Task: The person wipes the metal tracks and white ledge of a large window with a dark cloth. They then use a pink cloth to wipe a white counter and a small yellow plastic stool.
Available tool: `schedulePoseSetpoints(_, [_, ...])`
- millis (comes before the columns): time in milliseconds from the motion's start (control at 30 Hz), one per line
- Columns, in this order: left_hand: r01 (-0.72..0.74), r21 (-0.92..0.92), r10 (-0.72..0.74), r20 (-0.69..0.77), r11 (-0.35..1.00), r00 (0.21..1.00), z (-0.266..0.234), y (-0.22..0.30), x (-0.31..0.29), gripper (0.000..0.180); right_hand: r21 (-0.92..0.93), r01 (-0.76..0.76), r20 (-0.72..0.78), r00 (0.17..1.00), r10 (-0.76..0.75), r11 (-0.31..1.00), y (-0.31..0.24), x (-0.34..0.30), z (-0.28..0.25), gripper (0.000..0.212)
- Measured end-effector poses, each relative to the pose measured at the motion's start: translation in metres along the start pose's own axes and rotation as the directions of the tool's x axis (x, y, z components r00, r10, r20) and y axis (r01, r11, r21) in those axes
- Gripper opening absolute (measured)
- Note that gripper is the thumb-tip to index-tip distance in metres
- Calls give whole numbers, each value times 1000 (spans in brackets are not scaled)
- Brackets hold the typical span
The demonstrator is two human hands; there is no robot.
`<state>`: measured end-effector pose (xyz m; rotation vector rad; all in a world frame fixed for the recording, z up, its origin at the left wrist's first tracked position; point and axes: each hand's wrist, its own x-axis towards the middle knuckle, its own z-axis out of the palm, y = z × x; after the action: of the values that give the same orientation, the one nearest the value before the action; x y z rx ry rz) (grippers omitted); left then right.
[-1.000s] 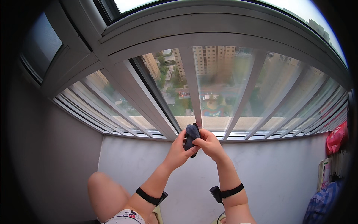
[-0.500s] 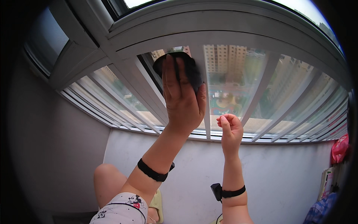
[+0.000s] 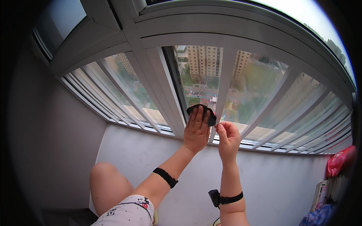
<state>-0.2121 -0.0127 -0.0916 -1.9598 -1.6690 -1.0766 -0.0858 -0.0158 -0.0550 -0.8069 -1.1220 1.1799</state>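
Note:
My left hand (image 3: 196,133) presses a black cleaning pad (image 3: 202,113) flat against the window glass (image 3: 200,96), low in a narrow pane. Its fingers lie along the pad, their tips pointing up the glass. Close by on the right, my right hand (image 3: 228,136) is closed in a pinch, thumb against the bent fingers. Its fingertips come right up to the pad's lower right edge. Whether a thin cord or a bit of the pad sits in that pinch is too small to make out.
Light vertical bars (image 3: 269,100) divide the panes, under a wide frame rail (image 3: 226,34). Below runs a pale floor (image 3: 158,150); a grey wall (image 3: 56,139) stands left. At the right lie a pink bag (image 3: 338,162), upright papers (image 3: 320,194) and blue checked cloth (image 3: 317,217).
My left hand has slid the pad down the glass, from the pane's top to near its bottom. The right hand, still pinched, is now beside the pad. The view has shifted slightly.

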Motion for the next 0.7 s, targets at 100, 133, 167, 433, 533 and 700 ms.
schedulePoseSetpoints(100, [-84,-11,82,-134,996,988,-22,0,35,56,41,45,-30,999,-44,998,-10,3,16,12])
schedulePoseSetpoints(133, [-102,6,101,-162,995,982,-30,1,51,56,40,44,-26,999,-43,998,-11,4,19,12])
schedulePoseSetpoints(167, [-132,23,134,-217,991,967,-42,6,72,55,56,49,-18,999,-48,997,-14,4,20,12])
schedulePoseSetpoints(433, [-296,165,339,-413,941,845,-108,4,152,50,-22,67,-23,997,-67,998,-8,4,26,11])
schedulePoseSetpoints(533, [-227,101,248,-366,969,897,-94,-6,131,53,-45,141,-49,988,-144,989,-2,7,24,11])
schedulePoseSetpoints(700, [-103,39,110,-262,994,959,-51,-8,67,73,-244,154,-50,984,-171,957,9,2,21,18])
